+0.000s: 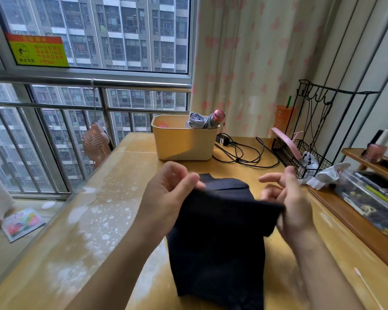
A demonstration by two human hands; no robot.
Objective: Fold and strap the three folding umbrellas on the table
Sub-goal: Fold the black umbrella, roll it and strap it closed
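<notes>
A black folding umbrella [220,238] hangs loose over the table's near middle, its dark canopy fabric spread between both hands. My left hand [168,193] pinches the fabric's upper left edge between thumb and fingers. My right hand [293,204] grips the upper right edge, index finger pointing left. A grey folding umbrella [203,120] with a pink handle sticks out of the yellow bin [182,144] at the back of the table. A third umbrella is not visible.
Black cables and a charger [240,153] lie right of the bin. A black wire rack [309,157] and crumpled white tissue [329,175] stand at the right, beside a wooden shelf with bottles [376,151]. The window railing runs along the left.
</notes>
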